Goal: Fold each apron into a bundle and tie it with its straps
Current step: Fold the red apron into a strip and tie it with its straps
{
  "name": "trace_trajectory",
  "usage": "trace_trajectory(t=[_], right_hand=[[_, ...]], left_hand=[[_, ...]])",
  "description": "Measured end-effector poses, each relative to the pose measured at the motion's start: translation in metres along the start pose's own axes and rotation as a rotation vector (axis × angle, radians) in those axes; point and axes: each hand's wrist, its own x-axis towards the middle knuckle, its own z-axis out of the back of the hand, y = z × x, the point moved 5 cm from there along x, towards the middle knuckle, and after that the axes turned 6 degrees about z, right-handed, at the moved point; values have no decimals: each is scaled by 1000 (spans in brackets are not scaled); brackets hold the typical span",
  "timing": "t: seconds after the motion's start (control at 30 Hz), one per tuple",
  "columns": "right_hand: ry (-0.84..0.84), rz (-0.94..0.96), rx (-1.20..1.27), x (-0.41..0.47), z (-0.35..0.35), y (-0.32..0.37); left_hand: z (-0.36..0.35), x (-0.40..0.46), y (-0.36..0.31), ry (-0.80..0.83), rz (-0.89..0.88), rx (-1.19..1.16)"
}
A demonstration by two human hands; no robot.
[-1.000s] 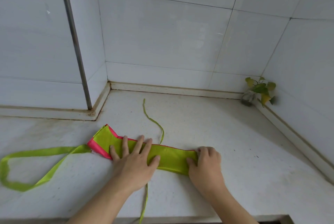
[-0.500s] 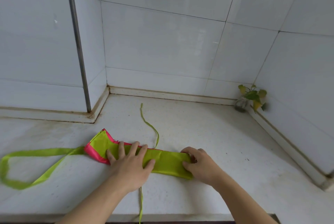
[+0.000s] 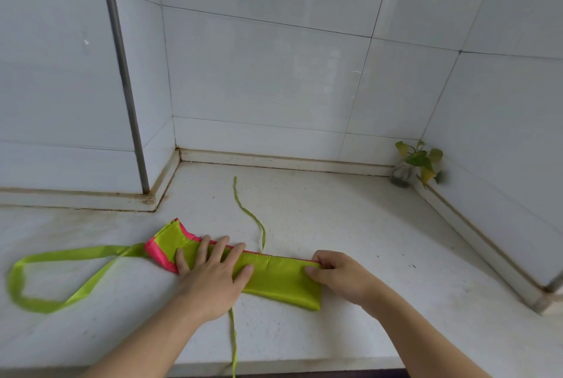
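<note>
Nearest the camera, a thin green strap runs from under the left hand down over the front edge of the white desk. Just beyond it the left hand lies flat, fingers straight and spread, pressing on the middle of the apron without clasping anything. The apron is folded into a long narrow band of lime green lying flat on the desk, with a pink trim showing at its end to the left of that hand. The right hand takes the band's other end: its grip is clenched on the cloth, thumb on top and fingers curled at the far corner of the fold. Left of the left hand, a wide green loop strap leaves the pink end and lies on the desk in an open loop. Beyond the two hands, a second thin strap snakes away from the band's far edge toward the wall. Farther off, a metal pipe rises up the tiled wall at the left, and a small leafy plant sits in the far right corner.
</note>
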Motion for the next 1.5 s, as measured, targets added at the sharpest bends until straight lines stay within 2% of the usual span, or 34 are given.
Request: trace_trajectory(t=[0.1,0.23,0.4,0.57,0.63,0.73,0.87,0.97,1.03,1.13,1.27,1.37,1.5], right_hand=[[-124,-5,-153,1,1,4],[-314,-104,14,-5,-1,0],[-392,-140,67,-10,13,1],[-556,-243,267,-25,21,-9],[-554,-307,539,-33,12,-13],[-418,-330,928,-42,-10,-7],[-370,-308,993,-42,-42,0],[-506,-285,881,-38,-51,1],[-561,-243,648,-36,-55,6],[-474,-189,257,-30,-66,25],[-414,-116,83,-21,-76,43],[-469,-19,-5,-20,-83,56],[-491,183,-319,-18,-99,79]], left_hand=[[0,0,0,16,9,-10],[-1,0,0,27,23,-10],[-1,-14,-16,70,60,24],[-3,-37,-45,-152,-46,125],[-7,-37,-42,-216,-52,70],[-15,-35,-35,-220,-22,-8],[-17,-35,-33,-257,-37,-31],[-20,-32,-34,-243,-23,-39],[-21,-31,-33,-234,-10,-40],[-21,-33,-34,-204,-20,-14],[-22,-34,-32,-152,-26,-37],[-10,-31,-29,-143,-11,-143],[2,-22,-17,-83,58,-563]])
